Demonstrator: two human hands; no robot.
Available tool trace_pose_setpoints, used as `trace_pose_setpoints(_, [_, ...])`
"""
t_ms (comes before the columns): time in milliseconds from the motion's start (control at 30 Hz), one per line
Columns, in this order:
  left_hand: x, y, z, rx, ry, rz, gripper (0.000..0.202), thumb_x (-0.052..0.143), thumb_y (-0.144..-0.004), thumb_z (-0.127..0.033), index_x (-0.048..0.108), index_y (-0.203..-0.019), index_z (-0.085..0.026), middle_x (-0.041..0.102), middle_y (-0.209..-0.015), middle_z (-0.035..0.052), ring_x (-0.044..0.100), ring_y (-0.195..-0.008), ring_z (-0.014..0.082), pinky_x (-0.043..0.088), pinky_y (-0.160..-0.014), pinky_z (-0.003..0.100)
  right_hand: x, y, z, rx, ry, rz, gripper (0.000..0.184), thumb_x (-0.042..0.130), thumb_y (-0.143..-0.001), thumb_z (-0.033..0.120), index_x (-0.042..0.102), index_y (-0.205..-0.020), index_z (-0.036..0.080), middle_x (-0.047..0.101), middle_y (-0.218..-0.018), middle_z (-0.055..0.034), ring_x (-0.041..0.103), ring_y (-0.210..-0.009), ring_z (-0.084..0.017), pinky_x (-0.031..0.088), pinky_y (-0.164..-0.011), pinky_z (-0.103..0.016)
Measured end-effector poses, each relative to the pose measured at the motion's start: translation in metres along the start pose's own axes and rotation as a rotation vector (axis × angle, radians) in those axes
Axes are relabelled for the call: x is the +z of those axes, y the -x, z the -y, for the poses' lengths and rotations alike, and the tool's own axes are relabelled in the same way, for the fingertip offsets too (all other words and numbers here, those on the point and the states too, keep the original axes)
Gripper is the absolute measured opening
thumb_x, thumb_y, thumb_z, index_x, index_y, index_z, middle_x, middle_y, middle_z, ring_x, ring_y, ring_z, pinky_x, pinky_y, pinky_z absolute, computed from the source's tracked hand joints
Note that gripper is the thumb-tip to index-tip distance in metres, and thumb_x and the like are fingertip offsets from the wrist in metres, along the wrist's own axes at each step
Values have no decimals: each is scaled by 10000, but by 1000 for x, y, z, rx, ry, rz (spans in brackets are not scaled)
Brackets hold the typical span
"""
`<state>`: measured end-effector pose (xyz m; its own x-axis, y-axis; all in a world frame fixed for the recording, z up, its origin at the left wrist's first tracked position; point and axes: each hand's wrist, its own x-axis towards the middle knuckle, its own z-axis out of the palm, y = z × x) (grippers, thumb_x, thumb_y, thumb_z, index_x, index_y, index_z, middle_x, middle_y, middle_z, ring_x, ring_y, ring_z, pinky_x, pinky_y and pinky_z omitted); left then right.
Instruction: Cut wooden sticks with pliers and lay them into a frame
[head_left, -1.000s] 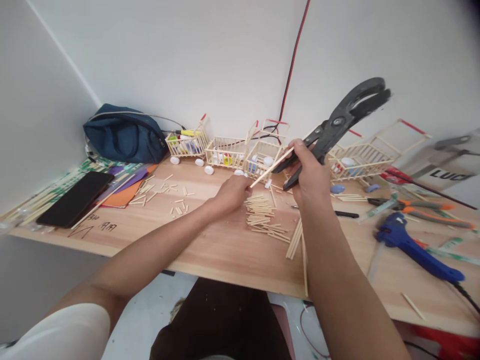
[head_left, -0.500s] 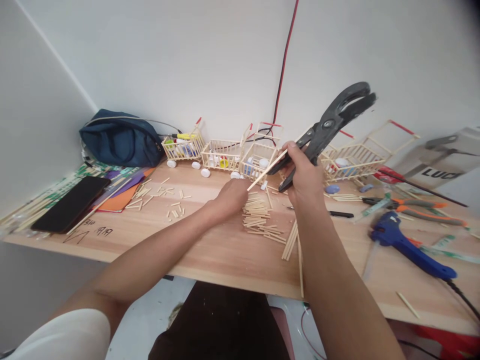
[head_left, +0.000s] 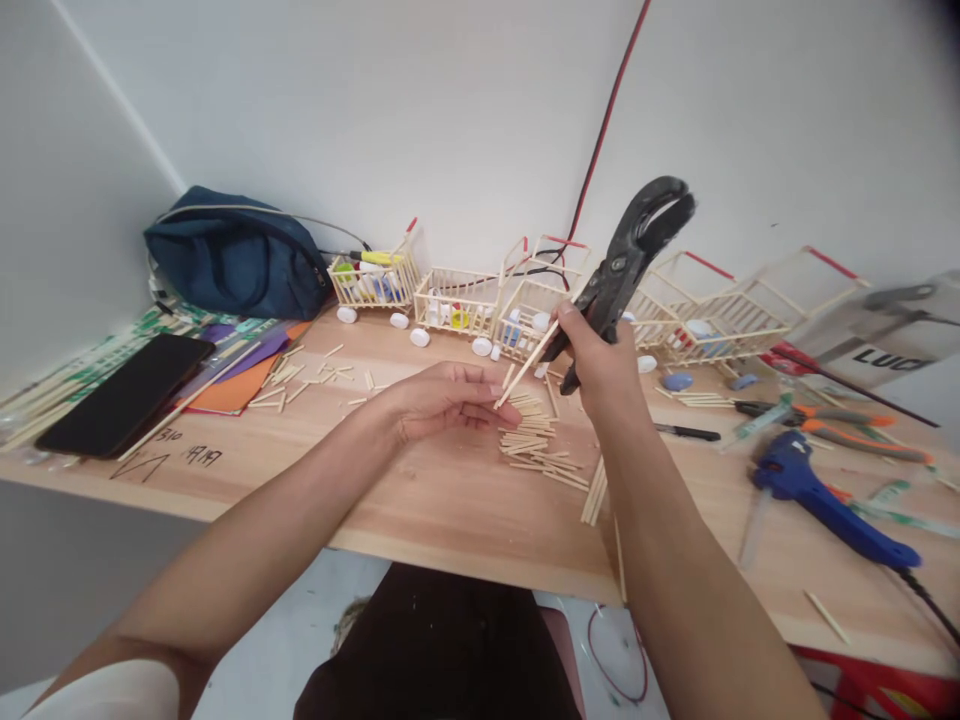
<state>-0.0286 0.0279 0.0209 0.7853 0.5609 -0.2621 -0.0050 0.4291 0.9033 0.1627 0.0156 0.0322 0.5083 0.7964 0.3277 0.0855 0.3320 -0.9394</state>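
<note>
- right hand (head_left: 598, 368) is closed around the handles of the black cutter (head_left: 628, 262). the tool's head sticks up and away from us, toward the wall.
- the same hand also pinches a thin wooden stick (head_left: 527, 363) at its upper end, right by the thumb.
- the stick's long axis is diagonal. it runs from the right hand down and to the left, and its free lower end hangs just above the desk (head_left: 420, 505).
- left hand (head_left: 439, 400) is open and holds nothing, with fingers loosely stretched out flat toward the right.
- left fingertips (head_left: 504, 410) sit right at the stick's free end. we can't tell whether they touch it or are just beside it.
- so the left hand is nearer the free tip and the right hand owns the far end. the stick bridges the gap between the two hands.
- a pile of short cut pieces (head_left: 536, 445) lies on the desk directly under and just right of the stick's lower end.
- a few long uncut sticks (head_left: 597, 490) lie beside the right forearm, pointing toward the desk edge.
- a row of small stick-built carts (head_left: 456, 298) stands at the back, behind both hands.
- well apart to the left are a blue bag (head_left: 232, 255) and a dark phone (head_left: 124, 392).
- to the right are a blue glue gun (head_left: 821, 497) and orange-handled pliers (head_left: 832, 412), both clear of the hands.
</note>
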Motion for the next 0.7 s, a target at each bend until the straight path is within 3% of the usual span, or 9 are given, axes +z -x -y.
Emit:
trace_pose_setpoints(300, [2,6,2,-39,13,24,288,809,-689,-300,672,-865,-118,754,-846,83,698,-786,142,475,-761,252,6,4,-5,29,121,2,260,689,-713,405,563,-623,197,553,-538,30,538,-512,-112,456,-499,-240])
trace_pose_setpoints(700, [5,5,5,29,33,-1,292,833,-661,-297,676,-831,-119,751,-846,75,703,-817,151,480,-747,242,8,7,-12,-17,120,-31,263,662,-736,401,548,-622,192,523,-565,38,492,-529,-96,423,-523,-231])
